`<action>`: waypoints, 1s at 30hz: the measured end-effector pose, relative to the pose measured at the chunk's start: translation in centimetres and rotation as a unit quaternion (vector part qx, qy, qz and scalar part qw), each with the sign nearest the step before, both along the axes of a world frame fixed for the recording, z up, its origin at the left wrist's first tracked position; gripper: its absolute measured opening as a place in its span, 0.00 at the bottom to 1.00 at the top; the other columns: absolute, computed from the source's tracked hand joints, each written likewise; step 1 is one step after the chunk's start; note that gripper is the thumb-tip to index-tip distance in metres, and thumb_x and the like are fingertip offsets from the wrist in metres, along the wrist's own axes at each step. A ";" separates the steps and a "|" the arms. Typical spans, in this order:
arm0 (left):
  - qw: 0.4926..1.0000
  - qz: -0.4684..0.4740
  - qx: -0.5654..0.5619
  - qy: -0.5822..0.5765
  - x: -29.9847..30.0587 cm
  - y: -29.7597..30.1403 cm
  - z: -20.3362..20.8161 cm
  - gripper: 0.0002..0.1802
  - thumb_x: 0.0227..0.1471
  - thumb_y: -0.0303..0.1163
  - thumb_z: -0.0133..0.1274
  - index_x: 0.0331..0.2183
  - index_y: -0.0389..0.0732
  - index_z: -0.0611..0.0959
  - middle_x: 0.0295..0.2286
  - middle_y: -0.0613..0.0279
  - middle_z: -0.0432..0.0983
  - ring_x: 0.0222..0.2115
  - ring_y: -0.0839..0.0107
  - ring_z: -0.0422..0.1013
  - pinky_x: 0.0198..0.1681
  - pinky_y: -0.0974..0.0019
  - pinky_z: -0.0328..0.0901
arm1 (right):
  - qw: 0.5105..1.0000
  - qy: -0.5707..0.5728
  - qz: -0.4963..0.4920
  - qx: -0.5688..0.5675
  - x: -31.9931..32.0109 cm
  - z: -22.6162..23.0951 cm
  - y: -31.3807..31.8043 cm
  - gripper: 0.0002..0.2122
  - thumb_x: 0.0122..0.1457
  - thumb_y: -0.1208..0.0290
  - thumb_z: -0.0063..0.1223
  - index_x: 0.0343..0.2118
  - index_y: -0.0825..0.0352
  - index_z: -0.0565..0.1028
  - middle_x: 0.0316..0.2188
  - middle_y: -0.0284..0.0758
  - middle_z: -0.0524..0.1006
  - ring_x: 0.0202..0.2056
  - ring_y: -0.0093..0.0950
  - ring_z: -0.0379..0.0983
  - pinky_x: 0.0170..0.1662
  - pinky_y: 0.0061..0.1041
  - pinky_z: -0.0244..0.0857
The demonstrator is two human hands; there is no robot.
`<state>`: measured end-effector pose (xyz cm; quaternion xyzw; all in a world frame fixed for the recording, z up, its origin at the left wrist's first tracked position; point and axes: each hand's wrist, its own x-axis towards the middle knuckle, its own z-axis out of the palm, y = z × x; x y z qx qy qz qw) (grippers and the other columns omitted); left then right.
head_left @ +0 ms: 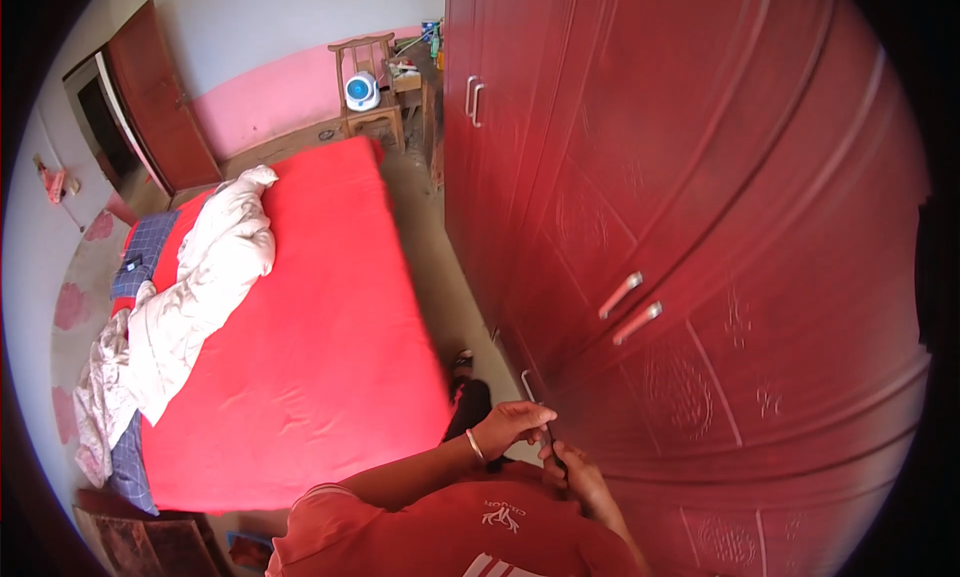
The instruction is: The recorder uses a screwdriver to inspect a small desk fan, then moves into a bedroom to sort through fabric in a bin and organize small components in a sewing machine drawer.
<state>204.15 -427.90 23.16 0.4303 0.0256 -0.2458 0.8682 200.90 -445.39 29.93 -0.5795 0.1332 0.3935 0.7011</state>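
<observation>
Hands, two: left hand (515, 422) fingers curled at wardrobe (700, 227) handle (527, 385); right hand (575, 474) grip unclear.

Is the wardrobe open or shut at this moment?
Shut, as far as visible: the wardrobe doors lie flush, no interior showing. Both hands, left and right, are at a low handle.

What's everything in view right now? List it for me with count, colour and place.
wardrobe: one, dark red, right
door handles: several, silver, on its doors
bed: one, red sheet, left
bedding: one heap, white, bed's far left side
chair: one, wooden, far wall
fan: one, white and blue, on the chair
bangle: one, silver, left wrist
left hand: at the low wardrobe handle
right hand: just below it
</observation>
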 end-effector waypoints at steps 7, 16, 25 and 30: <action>0.995 0.091 0.010 0.037 15.0 7.5 -2.7 0.14 0.52 0.39 0.53 0.33 0.36 0.80 0.24 0.68 0.71 0.23 0.79 0.66 0.29 0.75 0.63 | 0.998 0.012 0.049 -0.027 16.2 -1.3 9.0 0.15 0.63 0.60 0.32 0.32 0.64 0.70 0.14 0.24 0.58 0.15 0.16 0.53 0.17 0.17 0.47; 0.936 0.305 0.173 -0.027 31.9 26.4 -7.0 0.10 0.54 0.38 0.48 0.29 0.41 0.76 0.22 0.66 0.71 0.23 0.73 0.69 0.30 0.69 0.66 | 0.995 -0.023 0.086 0.052 37.7 -11.6 25.2 0.21 0.64 0.57 0.27 0.36 0.69 0.70 0.16 0.26 0.65 0.15 0.17 0.57 0.21 0.20 0.56; 0.860 0.427 -0.104 0.260 33.6 36.5 -6.5 0.13 0.57 0.44 0.43 0.33 0.45 0.69 0.14 0.69 0.56 0.11 0.77 0.49 0.13 0.73 0.48 | 0.936 -0.008 0.341 -0.089 51.9 -19.4 41.0 0.11 0.57 0.63 0.44 0.31 0.65 0.74 0.18 0.27 0.68 0.14 0.17 0.61 0.15 0.19 0.56; 0.783 0.450 -0.248 0.350 34.7 39.7 -11.2 0.11 0.58 0.42 0.40 0.33 0.46 0.71 0.14 0.70 0.55 0.11 0.78 0.47 0.14 0.74 0.46 | 0.761 -0.201 0.558 -0.262 61.6 -23.6 48.8 0.13 0.54 0.64 0.43 0.26 0.68 0.76 0.24 0.37 0.76 0.20 0.29 0.72 0.22 0.30 0.66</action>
